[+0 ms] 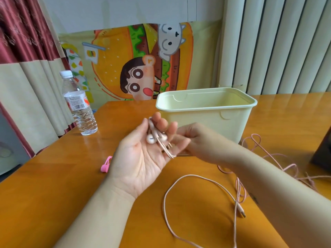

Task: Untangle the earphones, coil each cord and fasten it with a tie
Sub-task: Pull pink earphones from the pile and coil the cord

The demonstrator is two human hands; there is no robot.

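Observation:
My left hand (143,158) is raised palm up above the table, with two pale pink earbuds (155,137) lying across its fingers. My right hand (195,140) reaches in from the right and pinches the thin cords just below the earbuds. The pink earphone cord (179,179) trails down in a wide loose loop on the table and ends in a plug (241,213). More pink cord (286,167) lies tangled at the right, behind my right forearm. A pink tie (106,165) rests on the table left of my left hand.
A pale yellow plastic bin (232,122) stands open just behind my hands. At the table's left edge stands a water bottle (80,104). A dark object (322,153) sits at the right edge. The wooden table (53,185) ends at the left, near a curtain.

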